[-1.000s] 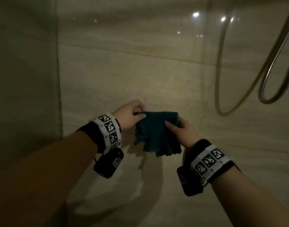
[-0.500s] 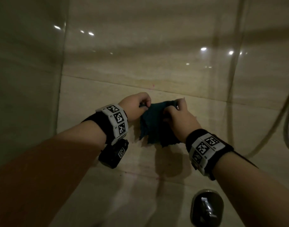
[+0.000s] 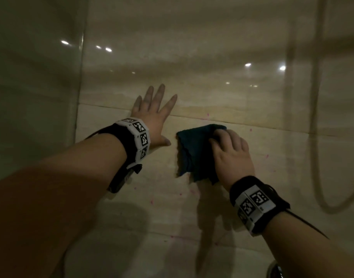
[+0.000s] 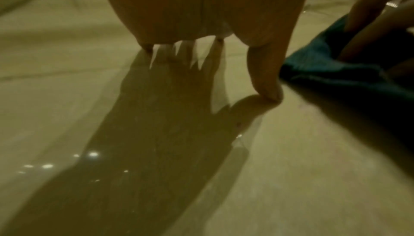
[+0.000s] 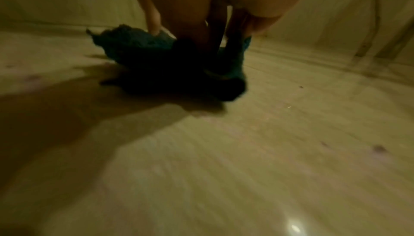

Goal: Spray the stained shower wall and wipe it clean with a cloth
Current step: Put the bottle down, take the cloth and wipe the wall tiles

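Note:
The beige tiled shower wall [image 3: 212,93] carries small pink specks [image 3: 267,156] around my hands. My left hand [image 3: 154,111] lies flat on the wall with its fingers spread and holds nothing; in the left wrist view its thumb [image 4: 266,80] touches the tile. Just to its right, my right hand [image 3: 230,155] presses a dark teal cloth [image 3: 194,149] against the wall, fingers curled over its upper right edge. The right wrist view shows this cloth [image 5: 156,59] bunched under the fingers [image 5: 154,22]. No spray bottle is in view.
A side wall meets the tiled wall at a corner [image 3: 80,97] on the left. A looped shower hose or its reflection [image 3: 317,109] hangs at the right. A metal fitting [image 3: 274,269] shows at the bottom right edge.
My left hand let go of the cloth and moved up-left, flat onto the wall. The right hand alone now holds the cloth, lower and pressed to the tile.

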